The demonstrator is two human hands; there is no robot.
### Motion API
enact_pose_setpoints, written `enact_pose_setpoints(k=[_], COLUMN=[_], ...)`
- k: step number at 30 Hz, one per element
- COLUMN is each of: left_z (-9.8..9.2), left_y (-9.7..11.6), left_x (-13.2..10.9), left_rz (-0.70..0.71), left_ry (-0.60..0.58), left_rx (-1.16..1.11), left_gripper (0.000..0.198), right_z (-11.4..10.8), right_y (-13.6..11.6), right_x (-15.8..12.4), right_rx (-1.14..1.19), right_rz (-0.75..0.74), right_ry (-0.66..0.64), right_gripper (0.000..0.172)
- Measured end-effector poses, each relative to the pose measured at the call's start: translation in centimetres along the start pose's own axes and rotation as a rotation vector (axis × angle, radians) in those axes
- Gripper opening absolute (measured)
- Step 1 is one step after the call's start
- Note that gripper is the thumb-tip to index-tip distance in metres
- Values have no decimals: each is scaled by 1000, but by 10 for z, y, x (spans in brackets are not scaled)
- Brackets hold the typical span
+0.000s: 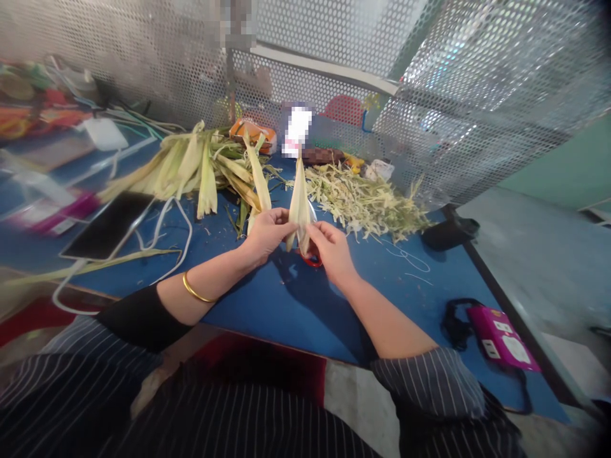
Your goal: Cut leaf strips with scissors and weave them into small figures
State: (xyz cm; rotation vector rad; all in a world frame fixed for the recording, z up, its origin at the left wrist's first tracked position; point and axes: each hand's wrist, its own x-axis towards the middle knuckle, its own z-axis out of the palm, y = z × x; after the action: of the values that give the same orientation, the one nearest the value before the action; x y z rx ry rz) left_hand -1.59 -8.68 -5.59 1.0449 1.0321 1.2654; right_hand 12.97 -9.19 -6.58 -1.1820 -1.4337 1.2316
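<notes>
A pale, pointed corn husk (299,200) stands upright between my hands, its tip toward the back of the table. My left hand (268,234) pinches its lower left edge between thumb and fingers. On the lower right edge, my right hand (331,249) has the same kind of pinch. Behind and below the husk lie scissors with red handles (312,259), partly hidden by the husk and right hand. A heap of long, pale green husks (186,162) spreads to the left. To the right is a pile of shredded husk pieces (363,200).
A dark-screened phone (111,224) with white cables lies on the blue table (286,318) at left. A magenta box (505,337) with a black cord is near the right edge, below a black cylinder (449,234). Perforated metal sheeting (315,70) rises behind the table.
</notes>
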Motion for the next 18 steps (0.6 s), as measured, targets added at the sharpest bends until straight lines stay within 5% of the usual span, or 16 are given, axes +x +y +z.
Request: enact_pose_setpoints(k=[5,12,18], left_z=[0,-3,-9], left_y=[-3,-5,8], left_x=[-1,1,4], left_rz=[59,103,55], left_ry=[19,92,176], left_rx=[123,143,68], left_gripper=[13,15,21], right_z=[-1,-2,-20], right_y=[0,0,0], right_x=[-2,1,15], right_rx=[-201,-60,-27], right_rz=[21,20,-27], right_ry=[18,69,275], right_gripper=[17,9,12])
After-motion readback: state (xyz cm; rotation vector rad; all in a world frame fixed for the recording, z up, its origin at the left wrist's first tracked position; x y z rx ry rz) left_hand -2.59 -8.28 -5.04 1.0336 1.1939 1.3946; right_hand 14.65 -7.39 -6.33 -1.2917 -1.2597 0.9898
